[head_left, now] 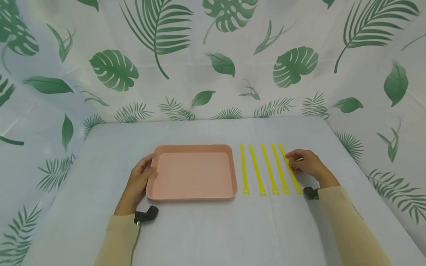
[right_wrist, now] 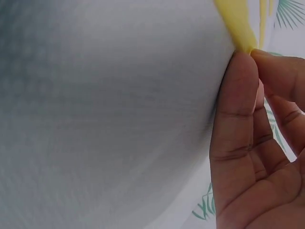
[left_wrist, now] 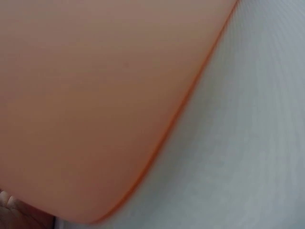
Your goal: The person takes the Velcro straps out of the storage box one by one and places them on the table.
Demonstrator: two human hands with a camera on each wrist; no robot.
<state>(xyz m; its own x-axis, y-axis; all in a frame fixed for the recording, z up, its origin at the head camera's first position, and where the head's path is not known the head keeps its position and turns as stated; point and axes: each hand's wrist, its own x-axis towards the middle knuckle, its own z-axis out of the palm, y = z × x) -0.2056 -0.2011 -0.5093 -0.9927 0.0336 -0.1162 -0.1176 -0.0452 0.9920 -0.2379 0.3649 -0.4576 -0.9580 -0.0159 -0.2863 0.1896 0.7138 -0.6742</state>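
A shallow pink rectangular tray (head_left: 193,173) lies on the table in the head view. My left hand (head_left: 137,181) grips its left edge, with the thumb over the rim. In the left wrist view the tray (left_wrist: 105,109) fills most of the picture, and only a bit of the hand (left_wrist: 21,214) shows at the lower left corner. To the right of the tray, several yellow cable ties (head_left: 254,166) lie side by side, their slotted heads toward me. My right hand (head_left: 308,164) pinches the rightmost yellow cable tie (head_left: 294,176) between thumb and fingertips; the right wrist view shows this pinch on the yellow strip (right_wrist: 237,24) up close.
A white cloth (head_left: 213,232) covers the table. Behind it and at both sides hangs a white curtain (head_left: 186,48) printed with green leaves. Each wrist wears a small black camera, the left camera (head_left: 146,214) close to the tray's near left corner.
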